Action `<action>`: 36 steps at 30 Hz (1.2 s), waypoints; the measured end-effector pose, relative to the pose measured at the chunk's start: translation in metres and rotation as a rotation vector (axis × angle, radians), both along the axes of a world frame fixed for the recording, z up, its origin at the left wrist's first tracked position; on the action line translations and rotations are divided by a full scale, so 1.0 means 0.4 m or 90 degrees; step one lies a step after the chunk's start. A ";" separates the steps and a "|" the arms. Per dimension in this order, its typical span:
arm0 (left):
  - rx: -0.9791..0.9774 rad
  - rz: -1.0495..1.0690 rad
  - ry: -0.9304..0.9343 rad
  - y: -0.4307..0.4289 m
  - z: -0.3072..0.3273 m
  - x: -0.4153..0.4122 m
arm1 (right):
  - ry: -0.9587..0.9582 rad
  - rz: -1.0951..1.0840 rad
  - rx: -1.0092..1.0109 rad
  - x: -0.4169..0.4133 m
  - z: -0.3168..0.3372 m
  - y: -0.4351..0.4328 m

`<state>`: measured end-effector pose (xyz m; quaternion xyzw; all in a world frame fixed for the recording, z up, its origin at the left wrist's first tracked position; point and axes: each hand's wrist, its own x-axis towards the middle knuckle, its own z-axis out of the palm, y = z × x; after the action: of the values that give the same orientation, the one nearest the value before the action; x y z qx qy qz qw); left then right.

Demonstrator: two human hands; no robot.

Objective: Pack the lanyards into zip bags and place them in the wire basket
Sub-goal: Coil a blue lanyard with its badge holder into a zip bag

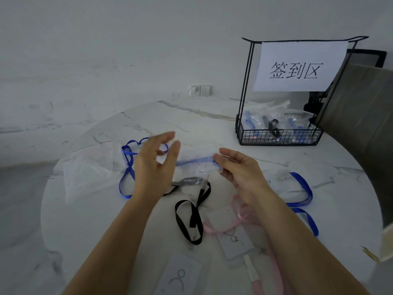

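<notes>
A clear zip bag [198,160] hangs between my hands above the round marble table [85,220]. My right hand [240,173] pinches the bag's right edge between thumb and fingers. My left hand [155,165] hovers at the bag's left side with its fingers spread and relaxed, slightly blurred. Under the bag lies a black lanyard [191,218], its upper end showing grey through the plastic. A blue lanyard [127,167] lies behind my left hand. The wire basket [278,139] stands at the back right with several packed bags [272,120] inside.
A pile of empty zip bags [89,167] lies at the left. A second blue lanyard [304,194], a pink lanyard [240,216] and white card holders [236,241] lie in front. A paper sign [297,67] hangs on the basket; a chair [361,124] stands to the right.
</notes>
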<state>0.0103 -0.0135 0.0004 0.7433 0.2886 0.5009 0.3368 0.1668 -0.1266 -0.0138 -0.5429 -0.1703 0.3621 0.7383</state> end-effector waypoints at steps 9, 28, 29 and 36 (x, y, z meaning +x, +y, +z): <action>-0.192 -0.281 0.365 0.084 0.132 0.009 | 0.054 0.114 0.039 0.012 0.009 -0.017; -0.507 -0.330 0.004 0.000 -0.031 0.027 | -0.447 0.083 -0.142 -0.026 0.016 -0.018; -0.507 -0.320 -0.015 0.000 -0.032 0.026 | -0.430 0.094 -0.154 -0.028 0.017 -0.018; -0.488 -0.266 -0.101 0.006 -0.024 0.020 | -0.447 0.161 -0.118 -0.027 0.027 -0.027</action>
<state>0.0184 -0.0111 -0.0093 0.5664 0.2705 0.3343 0.7030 0.1560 -0.1375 -0.0031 -0.6731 -0.4452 0.2561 0.5322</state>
